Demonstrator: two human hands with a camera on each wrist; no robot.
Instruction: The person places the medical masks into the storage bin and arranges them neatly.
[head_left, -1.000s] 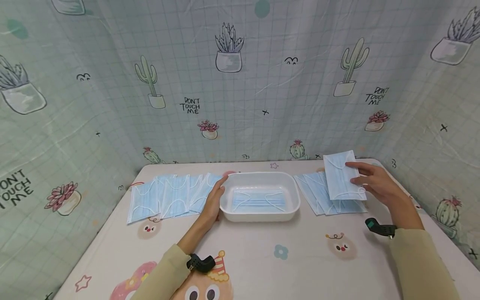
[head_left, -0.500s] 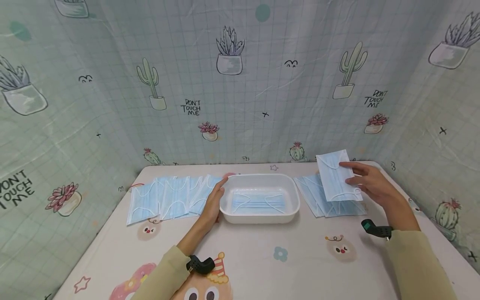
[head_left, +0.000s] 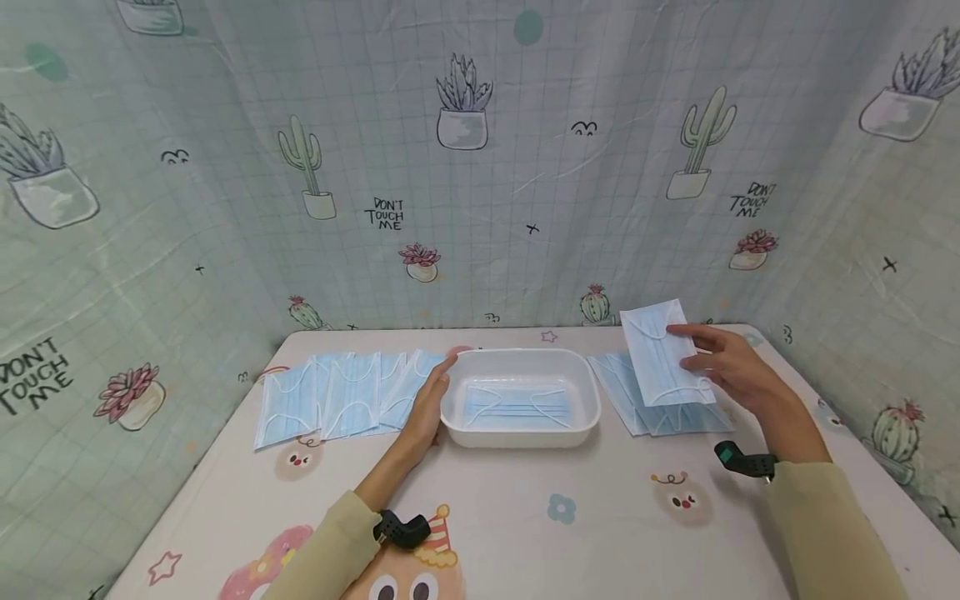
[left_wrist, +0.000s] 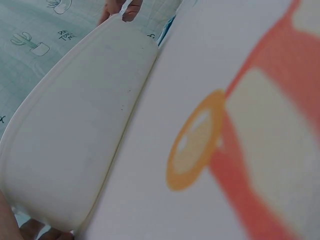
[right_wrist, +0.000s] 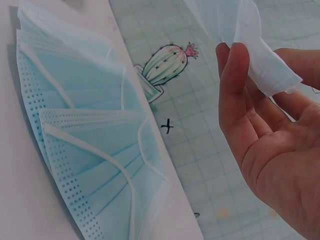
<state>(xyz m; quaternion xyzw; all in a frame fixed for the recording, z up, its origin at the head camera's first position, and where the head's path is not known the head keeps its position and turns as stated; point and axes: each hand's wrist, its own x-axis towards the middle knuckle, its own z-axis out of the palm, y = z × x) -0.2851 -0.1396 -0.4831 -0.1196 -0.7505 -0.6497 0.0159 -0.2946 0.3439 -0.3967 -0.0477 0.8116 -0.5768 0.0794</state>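
My right hand (head_left: 731, 367) pinches a light blue face mask (head_left: 654, 354) by its right edge. It holds the mask raised and slightly tilted over the right group of face masks (head_left: 684, 419). In the right wrist view, thumb and fingers meet on the held mask (right_wrist: 267, 65), while overlapping masks (right_wrist: 95, 165) lie beside the hand. My left hand (head_left: 425, 407) grips the left end of a white plastic container (head_left: 521, 437). One face mask (head_left: 517, 405) lies flat inside it, ear loops folded on top. The left wrist view shows mostly the container's outer wall (left_wrist: 85, 120).
Left of the container, several face masks (head_left: 349, 393) overlap in a row. A pale tablecloth (head_left: 517, 525) with cartoon prints covers the table. Behind it hangs a cactus-print curtain (head_left: 525, 192). Each wrist wears a black device (head_left: 744, 460).
My right hand has moved left with the mask, a little closer to the container. The left hand and the container stay in place.
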